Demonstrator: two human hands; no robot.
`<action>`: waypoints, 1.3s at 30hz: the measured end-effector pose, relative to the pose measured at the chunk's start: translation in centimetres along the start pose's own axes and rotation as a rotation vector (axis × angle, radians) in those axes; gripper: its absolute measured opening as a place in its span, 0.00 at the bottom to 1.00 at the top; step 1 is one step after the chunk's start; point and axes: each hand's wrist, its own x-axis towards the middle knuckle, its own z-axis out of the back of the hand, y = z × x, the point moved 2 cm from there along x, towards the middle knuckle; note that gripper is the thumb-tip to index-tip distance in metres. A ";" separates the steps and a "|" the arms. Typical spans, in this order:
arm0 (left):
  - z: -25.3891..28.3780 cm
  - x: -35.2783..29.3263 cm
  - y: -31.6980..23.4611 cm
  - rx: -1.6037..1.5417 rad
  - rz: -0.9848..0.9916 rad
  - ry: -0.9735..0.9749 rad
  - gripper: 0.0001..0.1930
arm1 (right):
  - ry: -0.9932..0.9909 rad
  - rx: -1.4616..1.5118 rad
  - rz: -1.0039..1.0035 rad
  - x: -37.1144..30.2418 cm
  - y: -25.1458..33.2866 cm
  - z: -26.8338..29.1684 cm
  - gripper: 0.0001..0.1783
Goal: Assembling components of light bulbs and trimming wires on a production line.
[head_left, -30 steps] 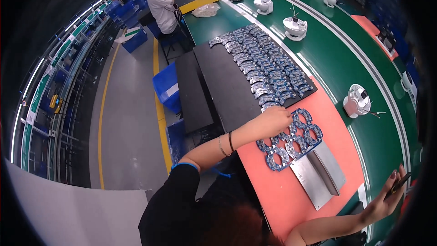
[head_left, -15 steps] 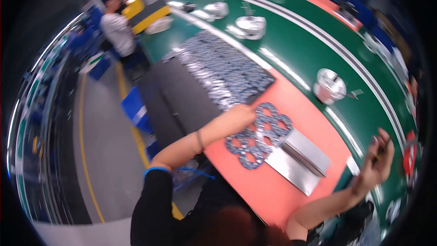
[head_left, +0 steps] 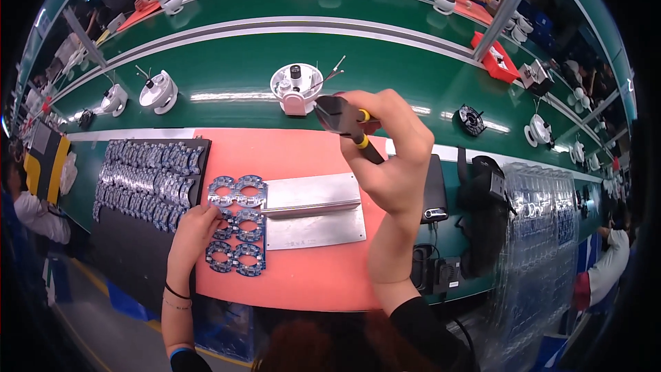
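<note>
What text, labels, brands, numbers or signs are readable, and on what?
None clearly readable.
Metal plate: row of tiny marks along its near edge, too small to read.
Small black box: pale label, too small to read.
Blue circuit boards: any print too small to tell.
Cutters: blurred, nothing legible.

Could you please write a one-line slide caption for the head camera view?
Left hand at a blue circuit-board panel on a coral mat, right hand holding dark pliers.

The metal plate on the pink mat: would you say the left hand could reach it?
Probably yes: only the flat panel of blue circuit boards lies between the left hand and the metal plate.
</note>
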 end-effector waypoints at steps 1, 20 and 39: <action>0.0 0.2 -0.2 0.002 -0.005 0.001 0.05 | 0.008 -0.004 -0.024 0.0 -0.1 0.1 0.24; 1.7 -0.3 -0.2 -0.047 0.034 0.007 0.04 | -0.016 0.031 -0.069 -0.4 -1.4 0.7 0.24; 3.4 -30.9 -0.2 -0.057 1.063 -0.410 0.06 | -0.148 0.000 -0.318 -0.8 -3.1 1.6 0.09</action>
